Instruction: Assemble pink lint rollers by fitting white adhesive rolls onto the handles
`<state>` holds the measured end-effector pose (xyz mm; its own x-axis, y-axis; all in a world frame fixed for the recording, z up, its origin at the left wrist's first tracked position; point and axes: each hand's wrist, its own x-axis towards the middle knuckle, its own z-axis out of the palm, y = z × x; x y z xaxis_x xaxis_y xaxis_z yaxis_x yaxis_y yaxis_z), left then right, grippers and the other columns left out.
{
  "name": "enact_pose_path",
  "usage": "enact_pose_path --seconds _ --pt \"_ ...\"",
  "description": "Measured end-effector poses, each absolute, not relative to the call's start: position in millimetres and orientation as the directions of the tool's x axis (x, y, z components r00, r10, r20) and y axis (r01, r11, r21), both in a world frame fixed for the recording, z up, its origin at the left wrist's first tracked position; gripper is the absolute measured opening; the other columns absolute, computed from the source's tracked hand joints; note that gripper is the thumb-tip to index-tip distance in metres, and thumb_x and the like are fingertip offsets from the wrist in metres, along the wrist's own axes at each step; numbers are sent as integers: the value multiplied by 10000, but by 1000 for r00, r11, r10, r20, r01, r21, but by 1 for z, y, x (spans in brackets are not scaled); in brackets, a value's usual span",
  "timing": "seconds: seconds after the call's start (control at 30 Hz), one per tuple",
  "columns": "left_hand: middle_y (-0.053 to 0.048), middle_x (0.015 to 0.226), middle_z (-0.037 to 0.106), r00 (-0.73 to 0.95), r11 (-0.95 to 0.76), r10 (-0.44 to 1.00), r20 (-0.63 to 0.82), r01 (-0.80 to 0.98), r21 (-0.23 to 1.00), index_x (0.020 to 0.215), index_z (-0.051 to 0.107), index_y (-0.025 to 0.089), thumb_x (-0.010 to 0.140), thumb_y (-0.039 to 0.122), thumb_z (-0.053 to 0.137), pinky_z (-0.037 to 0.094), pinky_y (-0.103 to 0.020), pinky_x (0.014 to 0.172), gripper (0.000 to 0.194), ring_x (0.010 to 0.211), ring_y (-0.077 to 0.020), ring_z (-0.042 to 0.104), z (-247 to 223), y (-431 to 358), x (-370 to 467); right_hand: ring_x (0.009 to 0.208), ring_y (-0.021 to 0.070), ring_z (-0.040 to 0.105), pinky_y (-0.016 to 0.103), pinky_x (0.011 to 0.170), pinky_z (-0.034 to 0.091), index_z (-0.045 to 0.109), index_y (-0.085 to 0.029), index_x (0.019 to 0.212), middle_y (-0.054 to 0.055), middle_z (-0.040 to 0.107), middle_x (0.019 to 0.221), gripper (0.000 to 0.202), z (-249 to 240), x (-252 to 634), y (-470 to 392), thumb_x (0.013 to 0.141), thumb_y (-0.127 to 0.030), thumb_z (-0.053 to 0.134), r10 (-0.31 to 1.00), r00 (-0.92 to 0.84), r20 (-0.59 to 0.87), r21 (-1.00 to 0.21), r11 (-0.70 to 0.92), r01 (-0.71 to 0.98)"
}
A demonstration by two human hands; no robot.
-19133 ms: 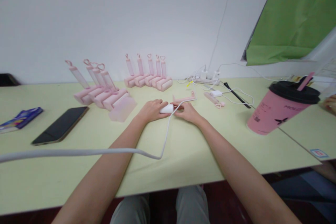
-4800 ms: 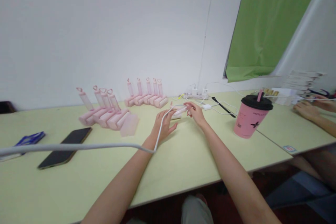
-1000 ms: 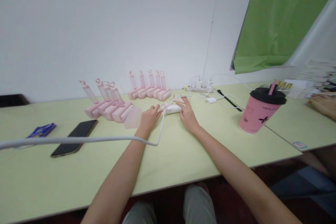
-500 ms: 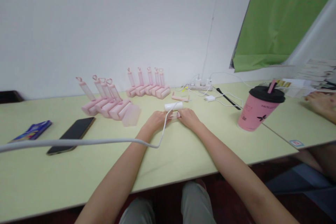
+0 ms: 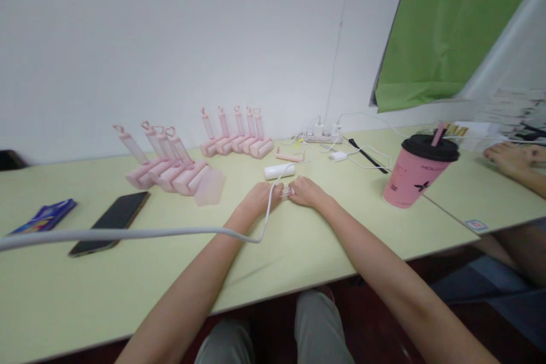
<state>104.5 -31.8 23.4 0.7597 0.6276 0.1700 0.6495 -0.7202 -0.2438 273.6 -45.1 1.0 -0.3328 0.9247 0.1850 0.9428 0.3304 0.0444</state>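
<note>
Between my two hands is a small clear tube with pale pink parts [image 5: 286, 192]. My left hand [image 5: 262, 198] is closed on its left end, and my right hand [image 5: 307, 191] is closed on its right end. Just beyond my fingers a white cylinder [image 5: 279, 171] lies on its side on the pale green table [image 5: 256, 273]. Behind it is a thin pink piece with a clasp [image 5: 290, 156]. To the left, two groups of pink blocks [image 5: 170, 175] hold upright clear tubes topped with heart-shaped loops.
A black phone [image 5: 111, 222] and a blue packet [image 5: 45, 216] lie at left. A pink cup [image 5: 418, 173] with a black lid stands at right, near a power strip [image 5: 322, 139] and cables. A white cable [image 5: 170, 232] crosses the view. Another person's hands [image 5: 516, 159] rest at far right.
My hands have drawn slightly back from the white cylinder, with the small tube still between them. The view has shifted a little, and the other person's hand has moved slightly.
</note>
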Motion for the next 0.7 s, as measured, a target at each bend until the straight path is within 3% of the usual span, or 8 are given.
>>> enact_pose_path --seconds 0.37,0.6,0.7 --pt "-116 724 637 779 -745 600 182 627 -228 839 562 95 834 179 424 472 -270 644 161 685 -179 633 16 -33 111 856 217 609 269 718 400 658 -115 865 153 660 897 264 1 271 -49 808 -245 436 926 -340 164 26 340 940" --pt "-136 736 643 737 -695 647 195 676 -245 906 549 99 885 268 368 470 -298 596 249 700 -228 643 10 -32 115 858 218 608 283 716 394 644 -156 860 123 663 894 272 8 271 -50 838 -313 423 941 -288 178 30 287 957" --pt "-131 746 644 708 -679 660 249 705 -204 1009 522 100 885 296 371 462 -291 604 277 689 -219 640 13 -32 113 908 216 593 283 732 397 590 -188 975 80 653 968 248 16 268 -52 836 -330 442 911 -318 262 -5 331 944"
